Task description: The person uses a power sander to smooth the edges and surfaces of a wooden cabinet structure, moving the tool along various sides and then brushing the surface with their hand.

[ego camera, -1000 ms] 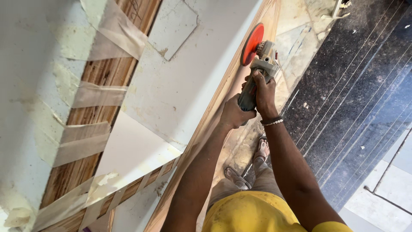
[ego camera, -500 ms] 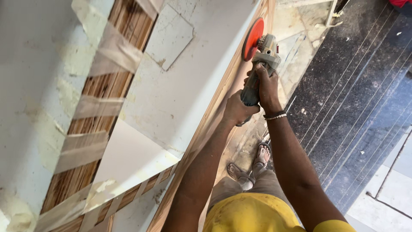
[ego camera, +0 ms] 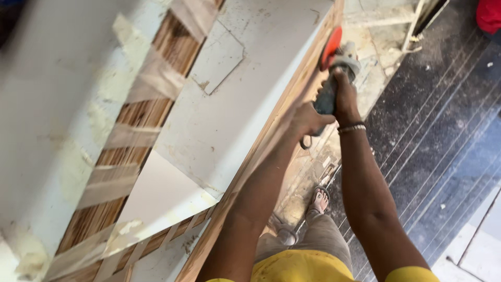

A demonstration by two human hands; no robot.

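Both my hands grip a grey angle grinder with an orange-red disc. The disc presses against the wooden edge of a white laminated board. My right hand wraps the grinder's body near the head; a metal bracelet sits on that wrist. My left hand holds the rear of the tool, close to the board's edge. Both arms reach forward from my yellow shirt.
White panels joined by tape strips over wooden slats fill the left. A dark ribbed floor lies to the right. My sandalled foot stands on a dusty floor patch below. A red object shows at the top right corner.
The view has shifted slightly. My hands and the grinder stay on the board's wooden edge, at about the same spot along it.
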